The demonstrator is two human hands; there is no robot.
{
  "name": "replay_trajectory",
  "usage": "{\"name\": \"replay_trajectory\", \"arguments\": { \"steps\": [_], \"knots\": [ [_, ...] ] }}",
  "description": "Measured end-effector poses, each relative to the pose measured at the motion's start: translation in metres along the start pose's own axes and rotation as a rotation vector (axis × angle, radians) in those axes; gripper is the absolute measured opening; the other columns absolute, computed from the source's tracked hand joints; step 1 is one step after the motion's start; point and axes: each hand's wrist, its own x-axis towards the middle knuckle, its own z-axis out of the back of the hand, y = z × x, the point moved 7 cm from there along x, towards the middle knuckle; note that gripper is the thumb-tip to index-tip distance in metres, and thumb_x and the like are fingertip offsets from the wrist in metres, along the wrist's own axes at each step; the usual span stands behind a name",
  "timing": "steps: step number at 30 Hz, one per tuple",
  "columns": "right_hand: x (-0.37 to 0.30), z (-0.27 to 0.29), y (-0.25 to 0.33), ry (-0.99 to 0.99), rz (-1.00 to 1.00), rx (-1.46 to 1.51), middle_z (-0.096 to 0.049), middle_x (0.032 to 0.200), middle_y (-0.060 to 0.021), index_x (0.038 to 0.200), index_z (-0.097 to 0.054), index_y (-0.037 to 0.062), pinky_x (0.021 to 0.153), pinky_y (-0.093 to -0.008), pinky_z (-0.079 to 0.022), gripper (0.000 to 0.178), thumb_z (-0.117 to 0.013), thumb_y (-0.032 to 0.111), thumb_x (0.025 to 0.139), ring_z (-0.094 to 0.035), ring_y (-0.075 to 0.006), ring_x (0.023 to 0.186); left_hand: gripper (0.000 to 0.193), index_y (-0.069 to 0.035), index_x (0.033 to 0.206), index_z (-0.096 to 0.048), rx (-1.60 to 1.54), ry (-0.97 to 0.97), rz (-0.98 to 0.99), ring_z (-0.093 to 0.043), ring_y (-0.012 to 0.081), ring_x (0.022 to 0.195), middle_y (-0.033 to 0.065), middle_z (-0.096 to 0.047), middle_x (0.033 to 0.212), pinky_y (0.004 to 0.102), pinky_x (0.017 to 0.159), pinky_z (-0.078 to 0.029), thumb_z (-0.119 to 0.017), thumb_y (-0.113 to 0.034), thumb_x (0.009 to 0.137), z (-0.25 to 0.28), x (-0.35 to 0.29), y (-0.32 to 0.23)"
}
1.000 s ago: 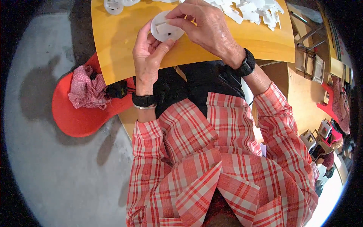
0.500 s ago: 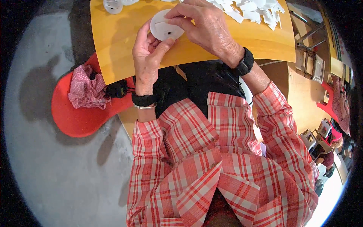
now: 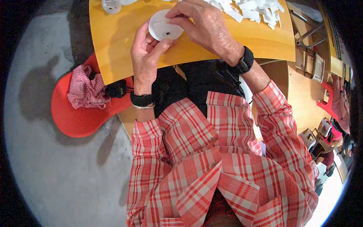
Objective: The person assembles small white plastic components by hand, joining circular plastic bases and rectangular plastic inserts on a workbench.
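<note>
A round white plastic disc (image 3: pixel 160 29) with a small black spot near its lower edge is held over the near part of the table. My left hand (image 3: pixel 145 55) grips it from below and the left, thumb along the lower rim and fingers behind. On the face of the disc I see a rectangular outline, like a thin white flat piece (image 3: pixel 163 27) lying against it. The pinched thumb and finger of my right hand (image 3: pixel 208 28) are on the upper right end of this piece. Those fingertips cover the contact itself.
Loose white flat plastic pieces (image 3: pixel 251 9) lie heaped at the far right of the yellow table (image 3: pixel 249 43). More round white parts (image 3: pixel 111 5) are at its far left. To the left stands a red stool (image 3: pixel 73 121) with a pink cloth (image 3: pixel 85 87) and a black device (image 3: pixel 116 89).
Both hands and the disc have shifted very slightly left. The grips look the same.
</note>
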Motion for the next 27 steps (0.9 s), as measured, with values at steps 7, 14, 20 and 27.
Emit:
{"name": "replay_trajectory", "arguments": {
  "steps": [7, 14, 20, 27],
  "knots": [
    [-0.001, -0.003, -0.003, -0.014, -0.008, 0.036, -0.059, 0.077, -0.0143, 0.082, -0.058, 0.0003, 0.067, -0.0374, -0.047, 0.008, -0.061, 0.004, 0.075, -0.056, -0.0322, 0.074, 0.057, 0.001, 0.129, -0.037, 0.038, -0.007, -0.032, -0.057, 0.0191, 0.101, 0.0136, -0.056, 0.111, 0.0331, 0.085, -0.051, -0.064, -0.003, 0.079, 0.005, 0.001, 0.003],
    [0.0, -0.002, -0.003, -0.005, 0.029, 0.046, -0.06, 0.078, -0.0144, 0.082, -0.059, 0.0002, 0.066, -0.0367, -0.047, 0.008, -0.061, 0.005, 0.075, -0.057, -0.032, 0.074, 0.056, 0.001, 0.129, -0.037, -0.022, 0.016, 0.011, -0.058, 0.0193, 0.098, 0.014, -0.056, 0.11, 0.0323, 0.082, -0.052, -0.063, -0.004, 0.079, 0.001, -0.001, 0.0],
    [-0.002, -0.003, -0.007, 0.029, -0.039, 0.062, -0.062, 0.078, -0.015, 0.083, -0.061, 0.0002, 0.065, -0.0356, -0.049, 0.01, -0.063, 0.007, 0.075, -0.059, -0.0308, 0.074, 0.056, 0.002, 0.128, -0.037, 0.001, 0.006, 0.017, -0.059, 0.0193, 0.097, 0.0142, -0.057, 0.109, 0.0325, 0.082, -0.052, -0.063, -0.004, 0.08, 0.002, -0.001, 0.002],
    [-0.008, 0.0, 0.005, 0.026, 0.001, -0.003, -0.062, 0.083, -0.0148, 0.086, -0.062, 0.0002, 0.065, -0.0349, -0.047, 0.015, -0.065, 0.009, 0.074, -0.057, -0.031, 0.073, 0.053, 0.0, 0.127, -0.039, -0.034, -0.014, -0.012, -0.058, 0.0188, 0.097, 0.0136, -0.057, 0.109, 0.0327, 0.081, -0.053, -0.062, -0.001, 0.079, 0.003, -0.002, 0.001]
  ]
}}
